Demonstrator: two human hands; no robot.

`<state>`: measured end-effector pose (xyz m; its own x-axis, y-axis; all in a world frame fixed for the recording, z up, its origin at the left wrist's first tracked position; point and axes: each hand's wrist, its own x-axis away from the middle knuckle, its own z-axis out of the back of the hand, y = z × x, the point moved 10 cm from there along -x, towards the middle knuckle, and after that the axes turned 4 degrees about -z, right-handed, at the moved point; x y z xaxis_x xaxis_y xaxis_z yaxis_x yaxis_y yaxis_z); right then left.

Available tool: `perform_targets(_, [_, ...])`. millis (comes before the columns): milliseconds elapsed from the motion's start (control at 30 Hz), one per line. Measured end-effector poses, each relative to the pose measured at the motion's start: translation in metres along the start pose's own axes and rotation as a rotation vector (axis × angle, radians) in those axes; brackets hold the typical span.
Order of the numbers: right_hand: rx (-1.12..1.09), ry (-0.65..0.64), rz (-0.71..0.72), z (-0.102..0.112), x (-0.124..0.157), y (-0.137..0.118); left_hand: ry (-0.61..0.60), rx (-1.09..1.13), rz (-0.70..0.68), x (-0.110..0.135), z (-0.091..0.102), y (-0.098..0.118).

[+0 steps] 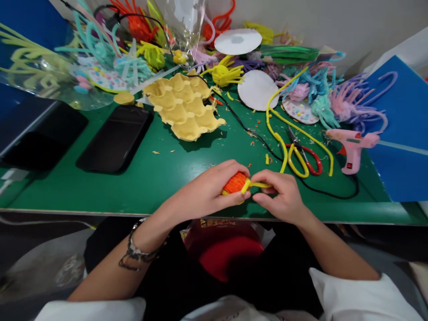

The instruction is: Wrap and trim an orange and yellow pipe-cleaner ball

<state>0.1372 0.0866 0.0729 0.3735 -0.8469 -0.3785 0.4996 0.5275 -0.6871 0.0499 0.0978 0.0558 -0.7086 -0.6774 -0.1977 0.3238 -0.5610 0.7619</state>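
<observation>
My left hand (222, 187) is closed around a small orange fuzzy bundle (236, 182) with yellow at its edge, just above the table's front edge. A yellow pipe cleaner (261, 184) runs from the end of this bundle to my right hand (281, 195), whose thumb and fingers are closed on it. Behind the right hand, more yellow pipe cleaner (277, 133) lies in a long bent loop; whether it joins the piece in my fingers is hidden. Scissors (303, 159) with red and yellow handles rest on the table beyond my right hand.
A pink glue gun (353, 147) with a black cord stands at the right. A yellow egg carton piece (185, 107), a black phone (115, 138) and white discs (257, 90) lie farther back. Colourful pipe cleaner bundles (227, 73) crowd the rear. Small scraps dot the green table (187, 174).
</observation>
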Motion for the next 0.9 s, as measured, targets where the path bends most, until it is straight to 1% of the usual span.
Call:
perform_targets(100, [-0.127, -0.088, -0.164, -0.008, 0.001, 0.015, -0.01, -0.171, -0.049, 0.001, -0.002, 0.004])
perform_targets(167, [-0.112, -0.086, -0.223, -0.009, 0.002, 0.02, 0.006, -0.315, -0.097, 0.001, -0.003, 0.007])
perform_targets(300, [0.058, -0.048, -0.216, -0.007, 0.003, 0.019, 0.072, -0.565, -0.203, 0.001, -0.004, 0.017])
perform_targets(433, [0.105, -0.097, -0.205, -0.014, 0.004, 0.016, 0.09, -0.697, -0.243, 0.002, -0.005, 0.021])
perform_targets(533, [0.126, -0.111, -0.192, -0.015, 0.004, 0.015, 0.107, -0.679, -0.251, 0.003, -0.004, 0.021])
perform_targets(633, [0.127, -0.143, -0.139, -0.017, 0.003, 0.012, 0.117, -0.601, -0.241, 0.004, -0.001, 0.019])
perform_targets(700, [0.136, -0.173, -0.086, -0.02, 0.004, 0.009, 0.079, -0.54, -0.223, 0.004, -0.003, 0.015])
perform_targets(767, [0.178, -0.172, -0.043, -0.021, 0.004, 0.006, 0.024, -0.487, -0.196, 0.004, -0.007, 0.011])
perform_targets(833, [0.219, -0.146, -0.035, -0.02, 0.004, 0.005, -0.009, -0.466, -0.161, 0.005, -0.01, 0.008])
perform_targets(900, [0.233, -0.135, -0.058, -0.021, 0.005, 0.007, -0.005, -0.474, -0.132, 0.004, -0.01, 0.006])
